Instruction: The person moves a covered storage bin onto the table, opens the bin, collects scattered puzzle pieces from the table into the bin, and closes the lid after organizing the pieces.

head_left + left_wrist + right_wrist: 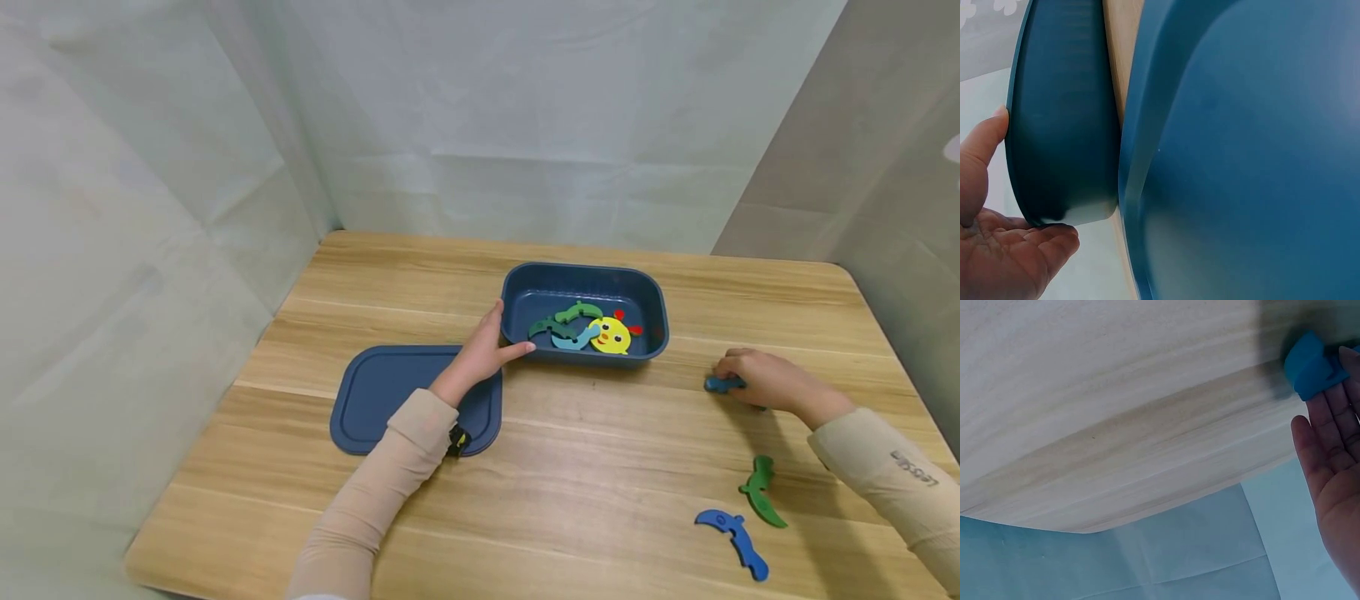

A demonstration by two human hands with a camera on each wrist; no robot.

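Blue plastic tub (654,293) is sitting at the tabletop (600,433) centre, holding green and teal curved pieces (566,325) and a yellow face piece (610,335). Left hand (486,350) is bracing its 9 o'clock wall, fingers spread. Lid (382,392) is lying at 8 o'clock. Right hand (761,379), at 3 o'clock, is pinching a teal piece (718,384). Green piece (761,490) and blue piece (735,533) are lying at 5 o'clock.
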